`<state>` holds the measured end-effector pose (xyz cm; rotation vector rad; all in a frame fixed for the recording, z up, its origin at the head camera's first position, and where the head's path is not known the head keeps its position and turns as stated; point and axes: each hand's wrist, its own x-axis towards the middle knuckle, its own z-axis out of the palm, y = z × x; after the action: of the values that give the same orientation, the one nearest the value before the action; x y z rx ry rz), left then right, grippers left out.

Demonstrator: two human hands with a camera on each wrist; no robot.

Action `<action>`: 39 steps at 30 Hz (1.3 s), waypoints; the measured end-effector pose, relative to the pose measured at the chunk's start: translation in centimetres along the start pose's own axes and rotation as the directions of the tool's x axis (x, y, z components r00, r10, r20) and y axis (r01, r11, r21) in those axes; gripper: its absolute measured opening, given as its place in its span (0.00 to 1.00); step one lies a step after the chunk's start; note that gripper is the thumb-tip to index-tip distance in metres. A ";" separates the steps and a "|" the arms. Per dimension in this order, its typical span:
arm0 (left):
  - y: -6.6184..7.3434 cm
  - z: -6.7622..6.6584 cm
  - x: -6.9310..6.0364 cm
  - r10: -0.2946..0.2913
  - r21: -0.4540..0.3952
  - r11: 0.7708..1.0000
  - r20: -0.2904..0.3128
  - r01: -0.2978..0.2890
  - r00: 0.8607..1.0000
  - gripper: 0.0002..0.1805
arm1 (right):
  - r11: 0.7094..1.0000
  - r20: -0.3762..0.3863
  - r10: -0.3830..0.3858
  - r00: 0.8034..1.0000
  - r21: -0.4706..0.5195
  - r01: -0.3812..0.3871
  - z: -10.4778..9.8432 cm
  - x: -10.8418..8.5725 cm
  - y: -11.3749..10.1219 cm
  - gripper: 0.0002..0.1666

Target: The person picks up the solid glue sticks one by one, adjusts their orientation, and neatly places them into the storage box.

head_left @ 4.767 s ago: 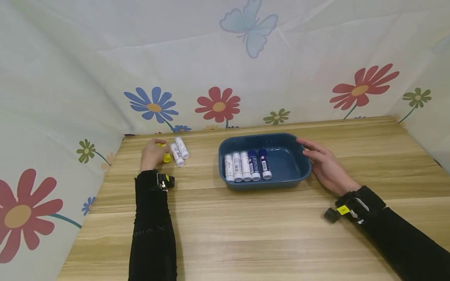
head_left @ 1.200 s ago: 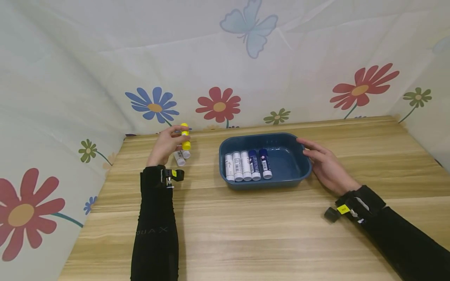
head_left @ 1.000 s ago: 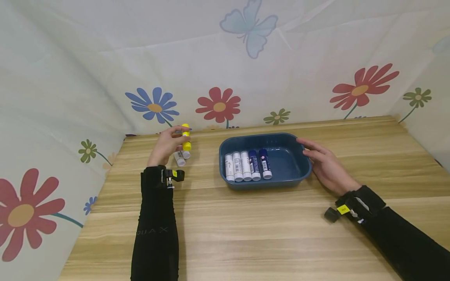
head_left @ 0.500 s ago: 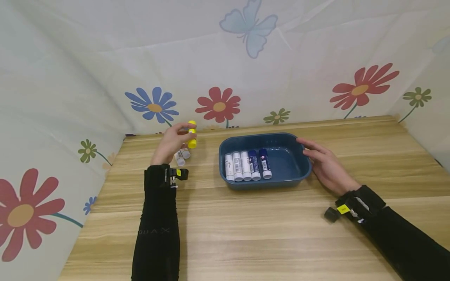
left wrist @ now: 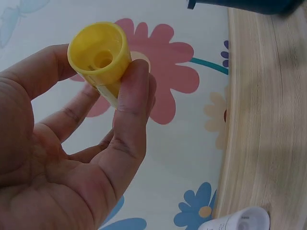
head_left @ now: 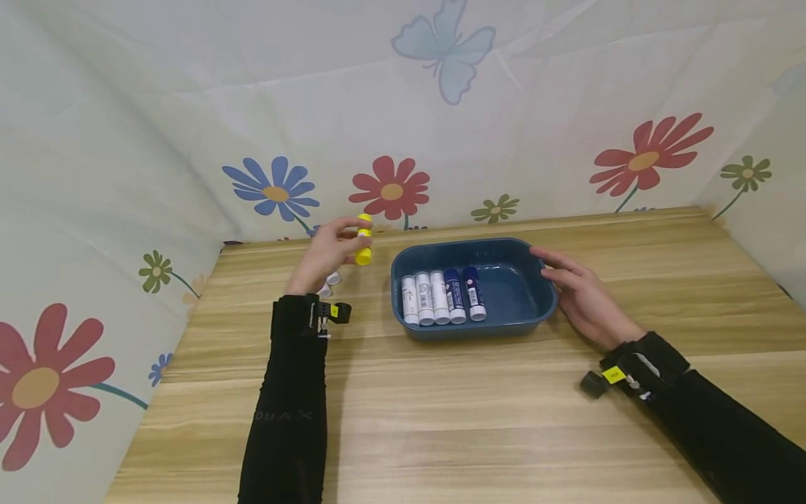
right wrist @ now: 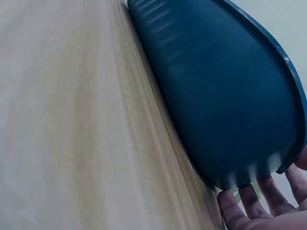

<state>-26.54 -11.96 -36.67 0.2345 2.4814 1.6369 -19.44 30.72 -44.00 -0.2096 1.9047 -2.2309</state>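
Note:
My left hand (head_left: 327, 253) pinches a yellow glue stick (head_left: 364, 239) upright between thumb and fingers, above the table's back part, left of the tray. In the left wrist view the hollow yellow end of that glue stick (left wrist: 100, 53) faces the camera. Two white glue sticks (head_left: 333, 278) lie beneath the left hand, mostly hidden by it. A dark blue tray (head_left: 475, 332) holds three white glue sticks (head_left: 425, 299) and two navy ones (head_left: 475, 294) side by side at its left. My right hand (head_left: 585, 297) touches the tray's right end with extended fingers.
A wooden table (head_left: 478, 420) carries everything. Close behind its back edge hangs a white cloth (head_left: 541, 140) printed with flowers and a butterfly, and it also stands along the left and right sides.
My left hand has picked up the yellow glue stick from beside the two white ones, raised it and carried it rightward toward the tray. The right hand and tray have stayed in place.

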 end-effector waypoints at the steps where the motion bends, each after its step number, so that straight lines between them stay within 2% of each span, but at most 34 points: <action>1: 0.1 0.1 0.0 0.001 0.002 1.000 0.005 -0.001 1.000 0.22 | 1.000 0.000 -0.001 1.000 0.000 0.001 0.0 0.0 0.0 0.32; 10: 1.4 1.6 0.0 0.032 -0.013 0.999 0.063 -0.031 0.997 0.21 | 1.000 -0.006 -0.001 1.000 0.006 0.001 -0.1 0.0 -0.3 0.33; 18: 2.0 2.6 0.1 0.028 -0.002 1.000 0.075 -0.028 0.997 0.21 | 1.000 -0.013 -0.003 1.000 0.001 0.003 -0.2 -0.1 -0.4 0.33; 26: 2.7 3.2 -0.2 0.067 0.025 0.997 0.107 -0.070 0.992 0.21 | 1.000 -0.011 -0.009 1.000 -0.002 0.009 -0.1 -0.1 -0.4 0.32; 34: 3.6 4.5 -0.3 0.107 0.008 0.994 0.181 -0.111 0.978 0.22 | 1.000 -0.020 -0.002 1.000 -0.009 0.002 -0.2 -0.2 -0.4 0.32; 39: 3.7 5.1 -0.5 0.109 0.023 0.993 0.206 -0.117 0.972 0.21 | 1.000 -0.013 -0.002 1.000 0.002 0.002 0.0 0.0 -0.1 0.31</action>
<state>-24.79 -6.08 -35.17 0.5300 2.3813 1.5251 -19.44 30.71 -43.85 -0.1972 1.9094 -2.2408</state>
